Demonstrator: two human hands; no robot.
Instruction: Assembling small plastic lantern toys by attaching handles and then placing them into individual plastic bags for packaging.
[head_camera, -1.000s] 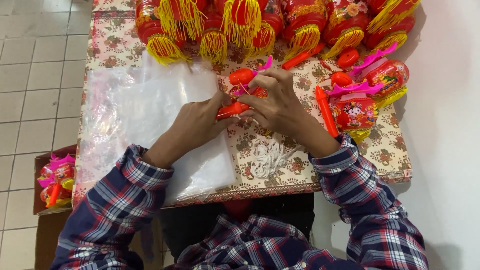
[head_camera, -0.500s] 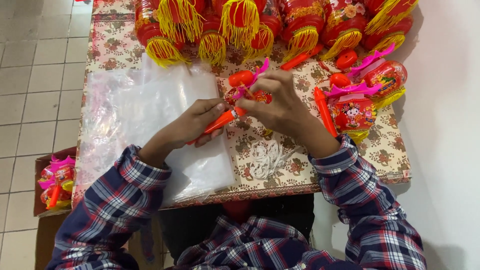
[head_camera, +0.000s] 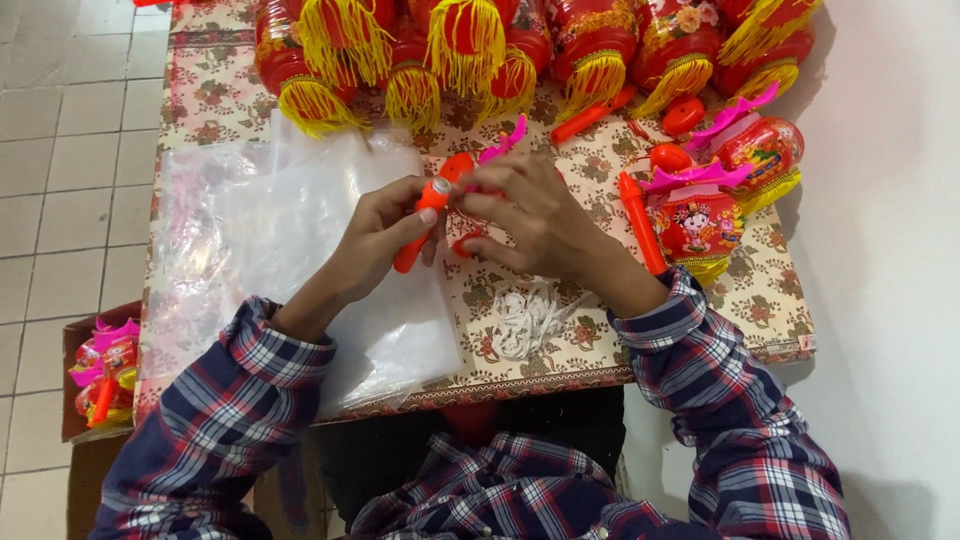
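My left hand (head_camera: 375, 240) grips an orange plastic stick handle (head_camera: 420, 228), tilted with its top end up near my right hand. My right hand (head_camera: 530, 215) is closed around a small red lantern toy (head_camera: 470, 170) with a pink fin-shaped piece sticking out above my fingers. Both hands meet over the middle of a floral-patterned table (head_camera: 760, 310). Most of the lantern is hidden under my right fingers.
A stack of clear plastic bags (head_camera: 280, 240) lies on the table's left half. Red lanterns with yellow tassels (head_camera: 440, 50) line the far edge. Two finished lanterns (head_camera: 720, 200) and a loose orange handle (head_camera: 640, 220) lie at right. White strings (head_camera: 530, 315) lie near me. A box of lanterns (head_camera: 100, 370) sits on the floor at left.
My left hand has lifted the orange handle off the table and swung it more upright, toward the lantern in my right hand. The right hand stayed about where it was.
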